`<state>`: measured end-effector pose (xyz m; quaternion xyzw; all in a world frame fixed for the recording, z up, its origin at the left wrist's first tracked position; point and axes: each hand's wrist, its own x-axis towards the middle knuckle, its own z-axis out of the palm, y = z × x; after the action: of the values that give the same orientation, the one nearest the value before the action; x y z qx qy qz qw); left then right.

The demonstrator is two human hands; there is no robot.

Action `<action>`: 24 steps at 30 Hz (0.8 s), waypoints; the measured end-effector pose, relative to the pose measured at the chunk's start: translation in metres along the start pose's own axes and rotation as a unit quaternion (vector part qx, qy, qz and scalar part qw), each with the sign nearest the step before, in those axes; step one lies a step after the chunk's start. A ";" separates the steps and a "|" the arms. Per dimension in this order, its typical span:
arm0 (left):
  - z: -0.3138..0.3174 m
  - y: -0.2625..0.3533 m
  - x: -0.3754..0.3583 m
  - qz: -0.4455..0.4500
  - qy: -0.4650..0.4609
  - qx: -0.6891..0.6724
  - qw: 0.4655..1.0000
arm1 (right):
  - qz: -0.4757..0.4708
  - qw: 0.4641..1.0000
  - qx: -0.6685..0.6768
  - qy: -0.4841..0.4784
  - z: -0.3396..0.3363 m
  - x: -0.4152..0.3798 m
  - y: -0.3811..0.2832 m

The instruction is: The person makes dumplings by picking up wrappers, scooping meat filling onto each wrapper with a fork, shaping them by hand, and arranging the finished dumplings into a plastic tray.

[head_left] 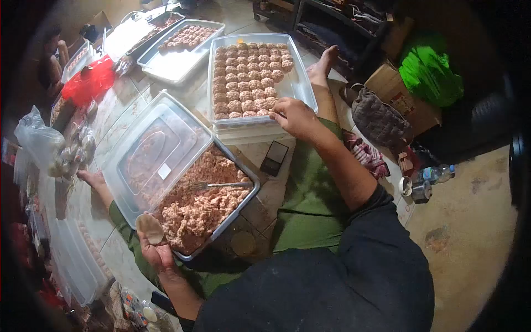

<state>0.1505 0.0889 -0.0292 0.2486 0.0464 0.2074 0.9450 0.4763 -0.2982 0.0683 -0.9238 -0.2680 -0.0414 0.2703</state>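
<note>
My left hand (156,252) holds a thin round wrapper (150,228) on its fingers, beside the near left corner of the meat tub. In that tub lies pink minced meat (193,221) with a fork (218,185) on it, partly under a translucent lid (152,141). At the upper middle, a clear container (301,83) bears rows of round meat dumplings (243,80). My right hand (293,116) is at its near right corner, fingers curled together by the last dumplings; whatever they may hold is hidden.
A small dark box (274,159) lies on the tiles between the containers. More trays (182,52) stand farther back. At left are a red bag (89,80), plastic bags and another person (52,61). Bottles (437,174), a cardboard box and a green bag (430,74) are at right.
</note>
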 end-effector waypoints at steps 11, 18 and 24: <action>0.057 -0.017 0.000 0.035 0.104 0.143 0.984 | 0.155 0.938 -0.311 0.016 -0.033 0.128 0.106; 0.070 -0.018 -0.010 0.004 -0.006 0.332 0.943 | 0.282 0.888 -0.348 -0.102 -0.018 0.171 0.113; 0.086 -0.020 0.015 0.074 -0.004 0.589 0.804 | 0.320 0.882 -0.342 -0.060 0.011 0.190 0.142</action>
<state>0.1882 0.0409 0.0358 0.7611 0.1377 0.2087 0.5985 0.7109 -0.3033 0.0335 -0.9950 0.0575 0.0138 -0.0800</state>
